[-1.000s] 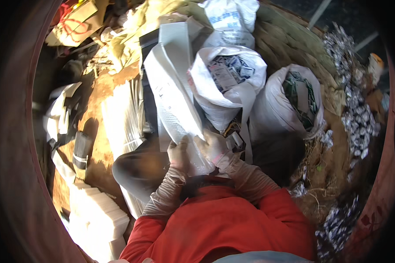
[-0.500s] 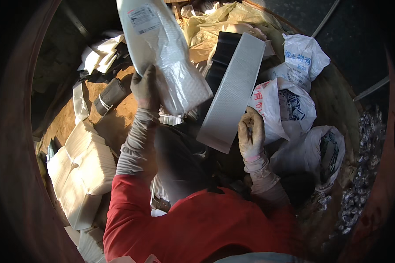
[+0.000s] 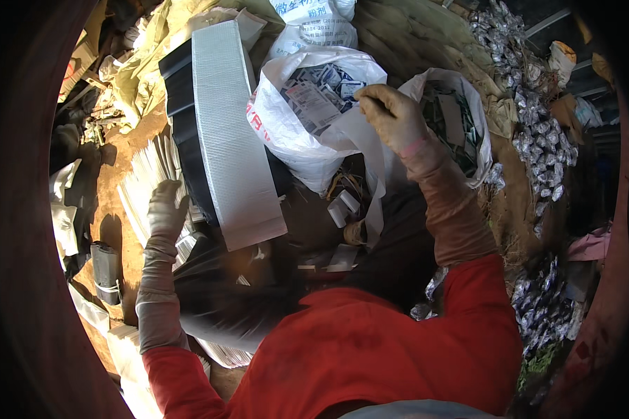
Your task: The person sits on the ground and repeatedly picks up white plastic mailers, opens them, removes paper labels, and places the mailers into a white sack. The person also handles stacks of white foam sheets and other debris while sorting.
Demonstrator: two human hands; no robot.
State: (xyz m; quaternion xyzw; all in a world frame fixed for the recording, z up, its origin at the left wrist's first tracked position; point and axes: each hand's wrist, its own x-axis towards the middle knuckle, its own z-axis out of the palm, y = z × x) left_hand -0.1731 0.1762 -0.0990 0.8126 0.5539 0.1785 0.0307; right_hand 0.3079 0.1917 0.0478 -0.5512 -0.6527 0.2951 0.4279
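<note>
My left hand [image 3: 166,209], gloved, is at the left beside a fanned stack of white sheets [image 3: 143,181]. Its thumb stands apart from the fingers and nothing shows in it. My gloved right hand [image 3: 395,119] is over the right rim of a white woven sack [image 3: 293,143], which is filled with small blue-and-white printed packets [image 3: 314,94]. Its thumb and fingers are pinched together; whatever they hold is too small to make out. Between my hands, a long silvery-white textured panel [image 3: 234,140] leans on a black ridged piece [image 3: 182,122].
Right of the sack stands another white sack [image 3: 479,133] with green packets inside. A filled printed sack [image 3: 314,31] is behind. Silvery wrapped pieces [image 3: 538,153] lie in heaps at the right. A tied dark roll [image 3: 105,272] stands at the left.
The clear-and-white plastic bag has left my left hand, which has come down beside the sheets. My right hand has moved up to the sack of packets. The view has swung right.
</note>
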